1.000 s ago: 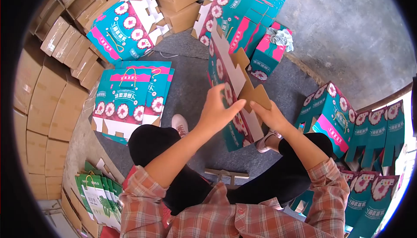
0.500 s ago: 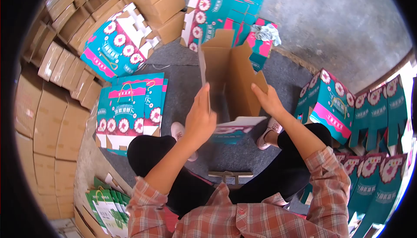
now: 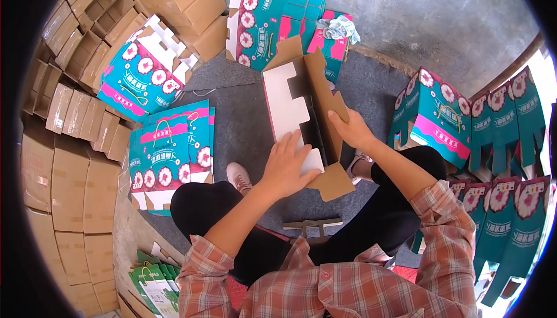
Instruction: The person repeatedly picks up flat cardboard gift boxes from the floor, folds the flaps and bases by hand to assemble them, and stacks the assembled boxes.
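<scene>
An opened-out cardboard carton (image 3: 322,89), brown inside, stands tilted between my knees. Its notched white flap (image 3: 283,100) is folded in over part of the opening, while a brown end flap (image 3: 335,182) sticks out at the near side. My left hand (image 3: 288,164) lies on the white flap with fingers stretched out and pressing flat. On the carton's right wall, my right hand (image 3: 350,129) grips the edge, thumb on the inner face and fingers hidden outside.
Flat teal printed cartons (image 3: 165,155) lie at left, with more stacks (image 3: 142,80) (image 3: 261,22) beyond. A crumpled cloth (image 3: 338,29) rests on a teal box. Standing teal cartons (image 3: 444,112) fill the right side. Brown boxes (image 3: 69,184) are piled along the left.
The white left flap has been folded inward over the opening, and the near flap now points outward. My left hand went from gripping the left wall to lying flat on the flap.
</scene>
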Demonstrator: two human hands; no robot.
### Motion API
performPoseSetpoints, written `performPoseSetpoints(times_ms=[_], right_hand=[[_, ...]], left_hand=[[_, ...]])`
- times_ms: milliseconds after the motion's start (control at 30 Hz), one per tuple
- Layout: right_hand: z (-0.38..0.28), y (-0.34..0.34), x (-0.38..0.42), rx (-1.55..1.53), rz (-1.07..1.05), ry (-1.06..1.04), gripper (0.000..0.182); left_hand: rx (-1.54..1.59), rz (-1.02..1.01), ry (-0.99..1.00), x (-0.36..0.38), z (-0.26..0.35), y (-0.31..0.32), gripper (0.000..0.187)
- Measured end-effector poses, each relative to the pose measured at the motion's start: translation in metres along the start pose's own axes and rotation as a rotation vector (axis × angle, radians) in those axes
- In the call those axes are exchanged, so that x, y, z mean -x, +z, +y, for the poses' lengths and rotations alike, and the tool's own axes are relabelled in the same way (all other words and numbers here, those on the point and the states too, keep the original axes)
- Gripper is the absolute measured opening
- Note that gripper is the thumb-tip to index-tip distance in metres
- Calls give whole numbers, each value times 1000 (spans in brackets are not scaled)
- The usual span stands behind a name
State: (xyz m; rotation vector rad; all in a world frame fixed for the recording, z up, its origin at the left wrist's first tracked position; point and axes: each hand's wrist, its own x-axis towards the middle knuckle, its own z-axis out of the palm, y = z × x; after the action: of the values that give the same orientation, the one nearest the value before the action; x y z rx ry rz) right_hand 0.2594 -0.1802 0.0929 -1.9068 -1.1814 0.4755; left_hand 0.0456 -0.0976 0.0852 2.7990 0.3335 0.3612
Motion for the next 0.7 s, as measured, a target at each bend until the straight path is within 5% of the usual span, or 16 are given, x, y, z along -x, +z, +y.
performPoseSetpoints(times_ms=[500, 700], right_hand=[[7, -7, 17, -112, 39, 0, 30], [16, -10, 16, -169, 33, 106, 35]], left_hand=[[60, 76, -8, -1, 6, 26, 40], [229, -154, 127, 16, 8, 3, 47]])
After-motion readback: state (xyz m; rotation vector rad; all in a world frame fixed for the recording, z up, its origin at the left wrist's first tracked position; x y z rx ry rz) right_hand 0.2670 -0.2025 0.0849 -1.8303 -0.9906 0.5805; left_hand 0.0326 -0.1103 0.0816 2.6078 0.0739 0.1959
